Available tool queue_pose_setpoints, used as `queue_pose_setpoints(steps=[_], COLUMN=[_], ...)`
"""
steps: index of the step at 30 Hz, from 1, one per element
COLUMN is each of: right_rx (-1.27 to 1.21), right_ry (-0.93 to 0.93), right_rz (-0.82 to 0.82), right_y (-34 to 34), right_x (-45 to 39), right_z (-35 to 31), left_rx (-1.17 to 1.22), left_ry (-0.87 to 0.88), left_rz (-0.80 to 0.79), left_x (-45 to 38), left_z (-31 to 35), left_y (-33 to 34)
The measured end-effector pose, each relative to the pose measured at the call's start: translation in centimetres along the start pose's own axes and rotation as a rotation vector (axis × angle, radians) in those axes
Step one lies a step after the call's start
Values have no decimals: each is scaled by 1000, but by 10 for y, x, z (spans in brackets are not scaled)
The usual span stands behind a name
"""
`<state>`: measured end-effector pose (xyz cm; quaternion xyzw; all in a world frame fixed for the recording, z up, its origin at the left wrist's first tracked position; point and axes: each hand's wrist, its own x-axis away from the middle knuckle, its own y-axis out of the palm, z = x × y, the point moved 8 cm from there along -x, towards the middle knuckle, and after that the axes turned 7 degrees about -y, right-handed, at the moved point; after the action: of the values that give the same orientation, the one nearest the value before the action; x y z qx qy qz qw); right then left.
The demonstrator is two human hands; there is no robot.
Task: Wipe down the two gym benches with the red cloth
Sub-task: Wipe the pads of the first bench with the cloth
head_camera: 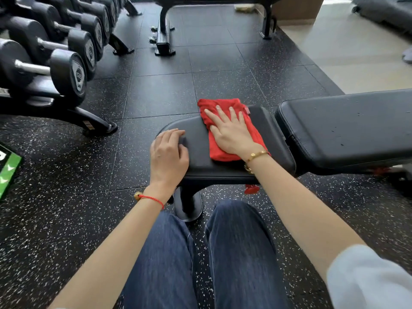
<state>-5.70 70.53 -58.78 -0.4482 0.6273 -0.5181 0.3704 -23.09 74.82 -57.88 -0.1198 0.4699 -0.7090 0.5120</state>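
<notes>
Two bare hands work on the black padded seat pad [225, 161] of a gym bench: the right hand [231, 132] lies flat with straight fingers pressing the folded red cloth [223, 150] onto its far half, while the left hand [168, 156] rests on the pad's near-left corner, fingers bent over the edge. Just right of the seat, across a narrow gap, sits the long black backrest pad [347, 128]. A rack of black rubber dumbbells [64, 70] stands to the left, well apart across the speckled black rubber floor [66, 219], and a second black bench frame [165, 34] stands farther ahead.
</notes>
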Motion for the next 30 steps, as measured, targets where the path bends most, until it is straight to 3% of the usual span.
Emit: queue_pose_setpoints(steps=[6, 10, 15, 21, 30], right_rx=[-4, 12, 29, -23, -67], right_ry=[-225, -300, -74, 240, 255], right_rz=[-32, 31, 115, 41, -24], right_y=[21, 21, 6, -7, -5], right_x=[-6, 36, 83, 61, 54], right_z=[-95, -112, -35, 35, 41], left_rx=[-4, -2, 49, 94, 24], left_ry=[-123, -116, 4, 155, 211], left_rz=[62, 51, 31, -55, -141], left_x=[16, 15, 8, 1, -7], left_z=[-47, -51, -17, 38, 74], left_y=[-37, -44, -37, -11, 34])
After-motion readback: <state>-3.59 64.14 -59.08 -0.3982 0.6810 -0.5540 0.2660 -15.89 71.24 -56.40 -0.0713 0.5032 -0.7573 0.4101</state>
